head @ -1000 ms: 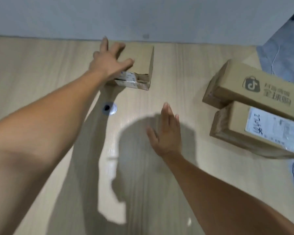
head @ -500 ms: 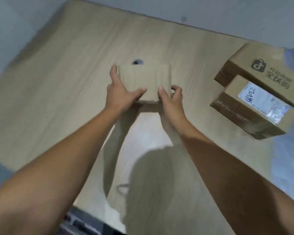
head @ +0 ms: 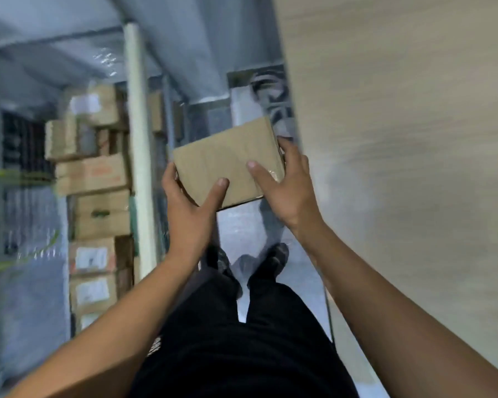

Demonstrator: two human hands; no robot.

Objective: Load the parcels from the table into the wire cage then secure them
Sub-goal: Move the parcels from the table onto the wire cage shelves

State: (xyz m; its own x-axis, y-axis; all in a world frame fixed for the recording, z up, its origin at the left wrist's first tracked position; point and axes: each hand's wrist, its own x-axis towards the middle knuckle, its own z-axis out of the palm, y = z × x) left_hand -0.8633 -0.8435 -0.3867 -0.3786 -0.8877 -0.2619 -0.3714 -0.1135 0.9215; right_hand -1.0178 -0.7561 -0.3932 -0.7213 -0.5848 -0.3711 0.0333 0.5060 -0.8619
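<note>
Far to the left, blurred by the turn of the head, stood the wire cage (head: 23,145), and just beside it a tall pile of stacked parcels (head: 95,179) rose behind a white post (head: 137,139), which was most likely where the load was headed. The left hand (head: 190,208) came up from below with its forearm reaching forward, thumb laid flat on the top face and fingers (head: 170,176) curled round the near left edge, probably to carry the weight from underneath. The small brown parcel (head: 227,165) hung in the air between the two hands, tilted a little, above the person's dark trousers (head: 242,340) and shoes (head: 276,254), clear of any surface. The right hand (head: 288,185) clasped its right end, thumb pressed on top and fingers wrapped over the far corner, seemingly to steady it during the carry. Along the right ran the pale wooden desk (head: 400,139), near the right forearm but not touching the parcel.
</note>
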